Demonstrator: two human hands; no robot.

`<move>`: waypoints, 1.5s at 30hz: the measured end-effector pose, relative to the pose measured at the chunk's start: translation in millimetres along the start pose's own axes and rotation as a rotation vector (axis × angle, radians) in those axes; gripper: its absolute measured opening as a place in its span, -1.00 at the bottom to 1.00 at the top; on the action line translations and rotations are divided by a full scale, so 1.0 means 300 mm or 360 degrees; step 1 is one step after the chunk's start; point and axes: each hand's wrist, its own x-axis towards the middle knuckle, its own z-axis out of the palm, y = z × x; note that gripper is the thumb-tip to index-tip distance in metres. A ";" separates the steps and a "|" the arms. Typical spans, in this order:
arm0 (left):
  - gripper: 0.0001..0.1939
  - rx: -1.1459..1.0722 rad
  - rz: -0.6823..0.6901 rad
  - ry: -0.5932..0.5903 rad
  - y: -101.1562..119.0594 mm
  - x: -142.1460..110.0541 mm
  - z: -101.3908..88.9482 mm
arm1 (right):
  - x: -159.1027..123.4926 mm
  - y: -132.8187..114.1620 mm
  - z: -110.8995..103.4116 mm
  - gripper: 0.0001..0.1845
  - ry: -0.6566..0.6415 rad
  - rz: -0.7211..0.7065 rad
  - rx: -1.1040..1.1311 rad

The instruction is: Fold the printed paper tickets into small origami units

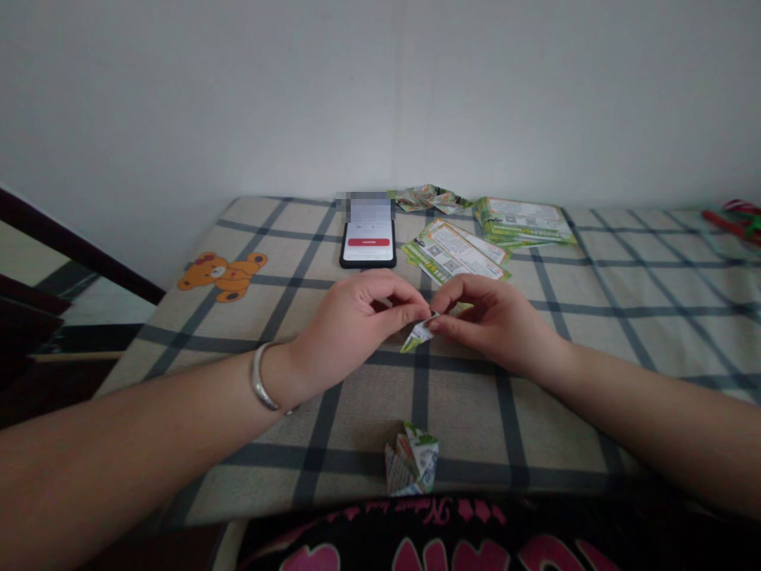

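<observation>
My left hand and my right hand meet over the middle of the table, each pinching a small folded paper piece between thumb and fingers. The piece is white and green, with a pointed end sticking out below the left fingertips; the rest is partly hidden by my fingers. Nearer to me, at the front edge of the table, sits a folded paper model made of several printed pieces. A silver bangle circles my left wrist.
A phone with a lit screen lies beyond my left hand. Printed green-and-white flyers, a flyer stack and more folded papers lie near the wall. A checked cloth with a bear picture covers the table. A red object is far right.
</observation>
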 end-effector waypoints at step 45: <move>-0.88 0.0416 0.0345 0.0037 -0.001 -0.011 0.014 | -0.004 0.001 -0.020 -0.89 0.0034 -0.0358 -0.0116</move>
